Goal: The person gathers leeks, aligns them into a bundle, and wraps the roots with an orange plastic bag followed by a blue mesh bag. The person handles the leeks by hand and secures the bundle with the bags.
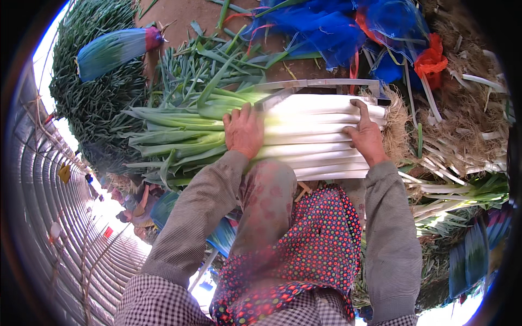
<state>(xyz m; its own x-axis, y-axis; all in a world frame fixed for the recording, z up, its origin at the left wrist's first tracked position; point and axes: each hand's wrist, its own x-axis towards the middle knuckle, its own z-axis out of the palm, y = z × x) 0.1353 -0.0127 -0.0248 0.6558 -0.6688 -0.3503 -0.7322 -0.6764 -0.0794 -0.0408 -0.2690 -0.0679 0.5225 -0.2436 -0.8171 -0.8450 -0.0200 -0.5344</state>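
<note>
Several long leeks or large green onions [314, 140] lie side by side before me, white stalks to the right and green leaves to the left. My left hand [244, 131] presses flat on them where white turns green, fingers slightly spread. Over the white stalks near the root end, my right hand [366, 132] rests with thumb and forefinger spread apart. The stringy roots [397, 124] stick out beyond it. A metal frame [326, 82] runs along the far side of the row, and a flat metal strip [280, 99] slants from it beside my left hand.
A wrapped leek bundle [118, 51] lies on a large leafy heap [102, 106] at far left. Blue mesh netting [306, 28] and a red plastic bag [431, 61] lie beyond the row. Loose stalks and roots [456, 134] are piled at right. People [142, 210] are at lower left.
</note>
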